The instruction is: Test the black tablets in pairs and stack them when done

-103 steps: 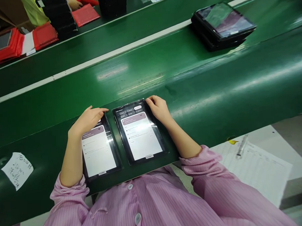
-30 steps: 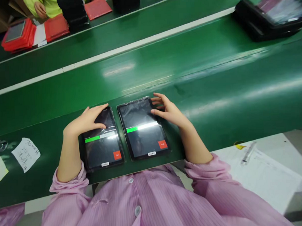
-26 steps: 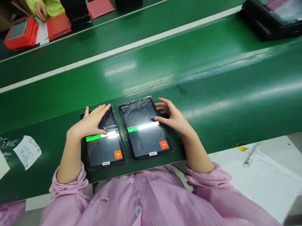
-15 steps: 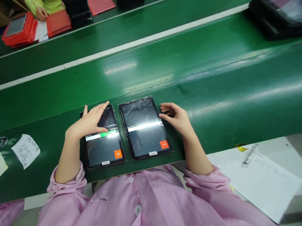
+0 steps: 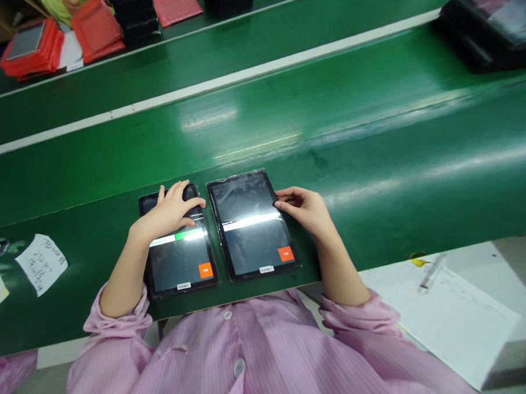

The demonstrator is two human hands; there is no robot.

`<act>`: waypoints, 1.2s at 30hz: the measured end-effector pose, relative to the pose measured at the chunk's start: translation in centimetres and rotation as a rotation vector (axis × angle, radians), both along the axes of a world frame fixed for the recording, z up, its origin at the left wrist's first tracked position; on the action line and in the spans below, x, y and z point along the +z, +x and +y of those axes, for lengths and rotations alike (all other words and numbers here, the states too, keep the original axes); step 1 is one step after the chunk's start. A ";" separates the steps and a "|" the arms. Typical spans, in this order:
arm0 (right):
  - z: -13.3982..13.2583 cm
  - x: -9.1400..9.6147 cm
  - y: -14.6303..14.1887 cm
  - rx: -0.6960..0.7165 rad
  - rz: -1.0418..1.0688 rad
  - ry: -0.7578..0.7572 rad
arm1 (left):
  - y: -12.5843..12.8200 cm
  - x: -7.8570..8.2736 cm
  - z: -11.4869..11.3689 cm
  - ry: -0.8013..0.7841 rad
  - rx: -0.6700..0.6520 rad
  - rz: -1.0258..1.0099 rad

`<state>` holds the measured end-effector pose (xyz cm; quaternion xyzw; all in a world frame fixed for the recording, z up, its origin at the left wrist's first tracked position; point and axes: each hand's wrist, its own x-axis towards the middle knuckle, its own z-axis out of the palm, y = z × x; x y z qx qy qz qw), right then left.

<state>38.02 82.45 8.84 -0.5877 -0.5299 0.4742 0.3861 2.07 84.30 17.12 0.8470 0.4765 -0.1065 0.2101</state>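
Two tablets lie side by side on the green bench, screens up. Over the upper half of the left tablet (image 5: 179,264) is my left hand (image 5: 168,215), fingers spread and holding nothing; whether it touches the glass I cannot tell. This screen has a green and a white bar and an orange "Fail" box. My right hand (image 5: 305,209) is at the upper right edge of the right tablet (image 5: 251,244), thumb and fingers closed on that edge. The right tablet's screen is dark, with an orange-red "Fail" box and a bright light reflection across it.
A handwritten paper note (image 5: 41,265) lies at the left. Black stacked devices (image 5: 486,30) stand at the far right. Across the bench are red pouches (image 5: 96,30) near a co-worker's hand (image 5: 71,3). White sheets (image 5: 451,316) and a clear tube (image 5: 432,274) are lower right.
My left hand has shifted slightly right, its fingers more bent. My right hand has moved left and closed onto the right tablet's edge. Across the bench, a red pouch has been lifted and tilted.
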 end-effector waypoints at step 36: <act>0.4 -0.6 -0.2 0.087 0.014 0.052 | -0.4 0.3 1.2 0.007 0.019 -0.055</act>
